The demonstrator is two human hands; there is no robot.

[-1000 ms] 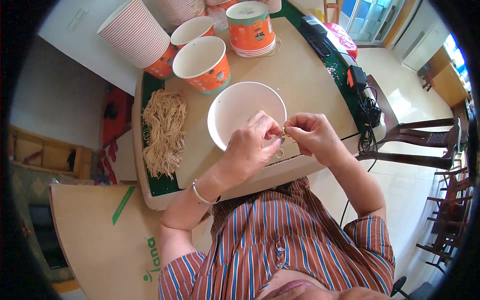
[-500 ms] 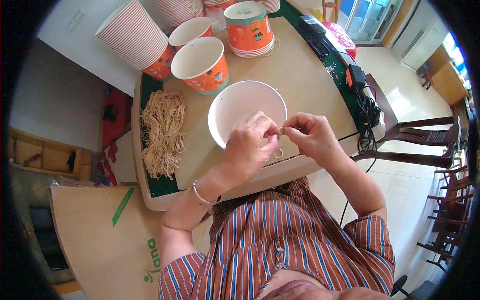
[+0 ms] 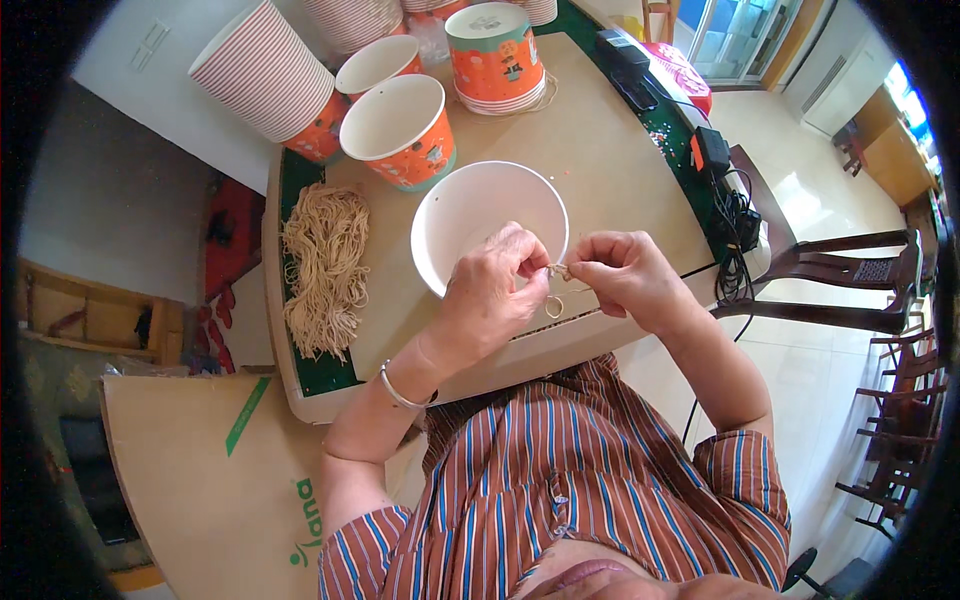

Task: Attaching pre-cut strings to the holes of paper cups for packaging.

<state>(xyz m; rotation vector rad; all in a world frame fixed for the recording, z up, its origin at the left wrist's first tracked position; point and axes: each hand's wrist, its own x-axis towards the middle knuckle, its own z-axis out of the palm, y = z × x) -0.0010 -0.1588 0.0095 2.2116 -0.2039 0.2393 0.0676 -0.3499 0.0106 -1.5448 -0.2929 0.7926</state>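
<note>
Between my two hands, close to the table's near edge, is a thin beige string (image 3: 558, 271) with a knotted or looped part at the fingertips. A small loop of it hangs below. My left hand (image 3: 497, 277) pinches one side of it, thumb against forefinger. My right hand (image 3: 622, 275) pinches the other side. Just beyond and partly behind my left hand stands a white paper bucket (image 3: 470, 205), its mouth toward me and its inside white. A thick bundle of beige strings (image 3: 328, 270) lies at the left of the table.
Orange printed paper buckets (image 3: 405, 135) stand at the back left, beside a tall leaning stack (image 3: 265, 75). An upside-down bucket (image 3: 495, 60) sits at the far middle. Black cables and an adapter (image 3: 712, 152) run along the right edge. A large cardboard sheet (image 3: 190, 470) leans at lower left.
My hands have shifted slightly left and tugged the string a little apart, so more of the knotted part shows between the fingertips. The white bucket appears slightly further left.
</note>
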